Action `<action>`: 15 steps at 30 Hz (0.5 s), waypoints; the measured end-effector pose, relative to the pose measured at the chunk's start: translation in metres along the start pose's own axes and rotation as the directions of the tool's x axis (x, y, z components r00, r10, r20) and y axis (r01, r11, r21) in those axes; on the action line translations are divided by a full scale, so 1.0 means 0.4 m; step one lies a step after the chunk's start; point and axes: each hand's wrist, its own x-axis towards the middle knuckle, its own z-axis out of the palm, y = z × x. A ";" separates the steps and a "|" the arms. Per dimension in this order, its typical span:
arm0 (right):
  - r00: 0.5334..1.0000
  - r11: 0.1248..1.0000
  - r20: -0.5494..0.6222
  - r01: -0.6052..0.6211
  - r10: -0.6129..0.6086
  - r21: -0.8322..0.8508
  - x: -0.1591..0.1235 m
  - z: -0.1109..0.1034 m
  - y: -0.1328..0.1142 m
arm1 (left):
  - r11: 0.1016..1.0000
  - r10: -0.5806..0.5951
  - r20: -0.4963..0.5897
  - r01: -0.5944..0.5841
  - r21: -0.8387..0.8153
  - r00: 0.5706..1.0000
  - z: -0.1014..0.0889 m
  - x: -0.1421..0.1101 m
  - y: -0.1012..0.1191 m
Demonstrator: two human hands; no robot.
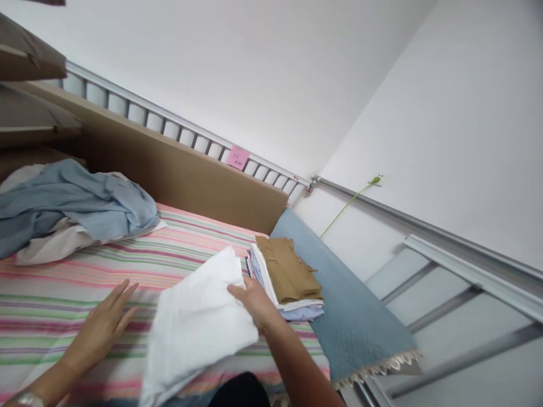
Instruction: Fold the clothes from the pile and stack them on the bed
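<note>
A folded white cloth garment point(199, 316) is gripped at its right edge by my right hand point(254, 302), thumb on top and fingers underneath. It is tilted above the striped bed cover, its lower corner running off toward the bottom edge. To its left, my left hand point(104, 319) is spread over the striped cover and holds nothing. Just beyond my right hand sits a stack of folded clothes with a brown garment point(291, 268) on top and white and pale blue ones below. At the far left lies a crumpled heap of blue cloth point(85, 198) and white cloth.
A striped cover point(203, 226) lies over the bed, with a blue fringed mat point(339, 299) along its right side. A brown board point(190, 175) stands before a metal rail with a pink note point(238, 157). Brown boxy shapes point(29, 56) rise at upper left; a metal-railed frame point(458, 299) is at right.
</note>
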 end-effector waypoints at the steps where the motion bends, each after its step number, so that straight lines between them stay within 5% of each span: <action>1: 1.000 0.998 0.001 -0.006 0.006 -0.064 -0.028 -0.026 -0.039 | 1.000 0.005 0.006 -0.005 0.009 1.000 0.010 -0.006 0.002; 8: 0.988 0.911 0.075 -0.094 0.135 -0.401 -0.146 -0.256 -0.217 | 0.980 0.057 0.146 -0.084 0.182 0.988 0.074 -0.058 0.033; 12: 0.990 0.817 0.043 -0.086 0.135 -0.570 -0.095 -0.424 -0.301 | 0.969 0.056 0.197 -0.101 0.225 0.979 0.065 -0.056 0.032; 15: 0.996 0.751 -0.088 -0.069 0.015 -0.657 -0.023 -0.570 -0.395 | 0.964 0.064 0.200 -0.112 0.240 0.978 0.053 -0.056 0.033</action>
